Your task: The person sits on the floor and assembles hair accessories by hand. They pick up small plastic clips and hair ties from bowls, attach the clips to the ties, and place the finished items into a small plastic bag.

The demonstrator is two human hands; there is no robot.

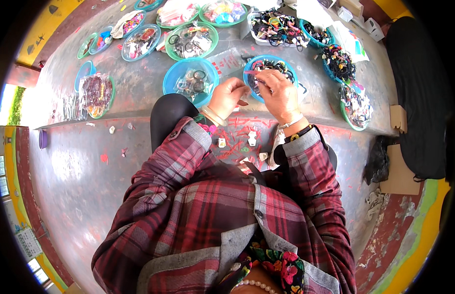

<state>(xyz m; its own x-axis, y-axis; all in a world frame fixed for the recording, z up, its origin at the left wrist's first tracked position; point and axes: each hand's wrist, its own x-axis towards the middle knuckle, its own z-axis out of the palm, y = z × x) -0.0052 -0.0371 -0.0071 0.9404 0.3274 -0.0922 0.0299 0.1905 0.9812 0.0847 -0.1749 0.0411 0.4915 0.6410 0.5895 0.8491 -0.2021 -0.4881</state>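
My left hand is raised in front of me with its thumb and fingers pinched together; whatever lies between them is too small to make out. Close beside it, my right hand pinches a thin pink strip that sticks out to the left of the fingertips. Beyond my right hand stands a blue bowl of dark and coloured hair ties. A second blue bowl, beyond my left hand, contains clear packets with dark hair ties.
Green bowls of packaged goods line the far side of the raised grey ledge. A white tub heaped with hair ties stands at the back right. Red scraps and small white cards litter the lower floor between my knees.
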